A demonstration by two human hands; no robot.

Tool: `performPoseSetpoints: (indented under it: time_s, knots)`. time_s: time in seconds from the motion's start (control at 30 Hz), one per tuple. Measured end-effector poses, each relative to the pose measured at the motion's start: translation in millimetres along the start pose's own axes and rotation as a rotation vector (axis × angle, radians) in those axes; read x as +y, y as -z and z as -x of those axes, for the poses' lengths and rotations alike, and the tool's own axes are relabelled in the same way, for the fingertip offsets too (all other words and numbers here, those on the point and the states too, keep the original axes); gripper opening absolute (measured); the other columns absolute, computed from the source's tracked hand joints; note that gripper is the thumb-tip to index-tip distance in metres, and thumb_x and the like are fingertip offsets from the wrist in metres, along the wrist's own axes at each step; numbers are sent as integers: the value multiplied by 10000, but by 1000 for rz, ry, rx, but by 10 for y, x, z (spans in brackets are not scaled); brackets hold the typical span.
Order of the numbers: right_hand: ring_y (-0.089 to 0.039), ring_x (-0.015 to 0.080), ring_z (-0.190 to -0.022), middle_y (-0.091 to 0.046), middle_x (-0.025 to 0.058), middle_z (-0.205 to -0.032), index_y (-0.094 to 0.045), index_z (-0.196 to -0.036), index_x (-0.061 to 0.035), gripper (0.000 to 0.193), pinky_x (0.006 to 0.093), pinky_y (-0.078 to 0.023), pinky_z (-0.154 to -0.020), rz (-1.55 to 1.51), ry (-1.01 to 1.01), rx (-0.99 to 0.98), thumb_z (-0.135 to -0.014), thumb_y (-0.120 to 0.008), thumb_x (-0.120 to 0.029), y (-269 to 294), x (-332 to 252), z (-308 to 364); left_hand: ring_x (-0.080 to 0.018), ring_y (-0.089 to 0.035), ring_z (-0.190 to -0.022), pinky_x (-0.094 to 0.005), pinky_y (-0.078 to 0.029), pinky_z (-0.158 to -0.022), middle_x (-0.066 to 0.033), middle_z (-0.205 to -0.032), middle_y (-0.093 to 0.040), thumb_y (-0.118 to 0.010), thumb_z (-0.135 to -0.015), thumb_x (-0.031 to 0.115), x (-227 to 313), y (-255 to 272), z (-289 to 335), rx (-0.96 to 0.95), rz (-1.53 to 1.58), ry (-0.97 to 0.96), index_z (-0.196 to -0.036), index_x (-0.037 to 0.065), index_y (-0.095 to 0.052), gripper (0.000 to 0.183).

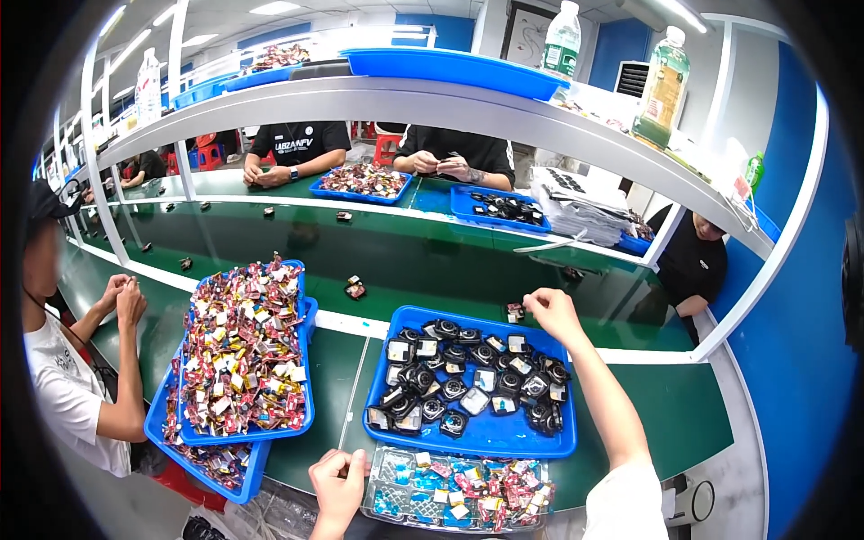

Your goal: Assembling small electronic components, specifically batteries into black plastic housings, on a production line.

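Observation:
My right hand (553,315) reaches over the green conveyor belt with its fingers bent and the tips slightly apart. Just beside those fingertips lies a small red circuit board assembly (515,312), apparently on the belt. My left hand (339,486) is curled closed near the table's front edge; whatever is inside it is hidden. It sits by the left end of a clear plastic compartment tray (393,470) with blue patches and several red board assemblies (504,493). Behind that tray, a blue tray (562,439) holds many black camera-like housings (477,360), some with pale square pieces.
Left of it, stacked blue trays (308,396) are heaped with red and yellow board assemblies. Several parts (355,288) lie along the belt (423,270). A co-worker (76,378) sits at left; others sit across. A white shelf frame (360,108) with bottles and trays spans overhead.

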State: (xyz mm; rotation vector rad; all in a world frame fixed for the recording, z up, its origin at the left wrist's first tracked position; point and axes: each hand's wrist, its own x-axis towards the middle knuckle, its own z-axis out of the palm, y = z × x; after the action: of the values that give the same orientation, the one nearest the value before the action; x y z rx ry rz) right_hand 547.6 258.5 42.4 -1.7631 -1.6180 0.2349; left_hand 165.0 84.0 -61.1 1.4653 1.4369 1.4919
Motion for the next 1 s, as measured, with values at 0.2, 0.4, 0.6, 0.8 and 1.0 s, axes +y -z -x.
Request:
performPoseSetpoints:
  time_s: [0.2,0.4,0.6,0.8,1.0]
  knots:
    - [-604,172,-733,-625,53,-830,-686,-968,-95,213,299,-497,-642,-284,610,-603,-827,-672,-255,219,-781,1535,-136,-492,-472,-277,-354,-463,-65,-501,-554,-662,-814,86,22,32,-17,-69,-43,12,-560,-20,-576,289]
    - [-516,125,-848,-581,-26,-927,-692,-998,-168,254,288,-342,-711,85,743,-582,-821,-666,-348,9,-757,2258,-85,-538,-514,-218,-371,-461,-56,-566,-585,-664,-807,53,126,22,-6,-140,70,70,-599,-31,-591,236]
    - [-541,119,-860,-598,-46,-912,-688,-917,-158,161,285,-350,-718,42,655,-497,-805,-681,-273,-87,-732,2417,-102,-552,-537,-226,-397,-490,-72,-597,-601,-645,-782,12,424,-130,49,-262,51,-92,-609,-31,-600,184]
    - [-553,145,-866,-604,-36,-936,-674,-889,-128,155,303,-384,-713,-47,570,-346,-776,-697,-230,-86,-669,2463,-161,-584,-579,-261,-439,-546,-90,-640,-626,-708,-681,-7,734,-399,86,-494,9,-280,-667,-12,-646,64]
    - [-589,183,-789,-657,22,-862,-687,-864,-72,112,303,-476,-698,-255,474,-147,-768,-695,-129,-89,-702,2521,-208,-610,-737,-291,-490,-654,-114,-868,-640,-737,-725,18,894,-457,153,-623,-8,-251,-936,-12,-649,230]
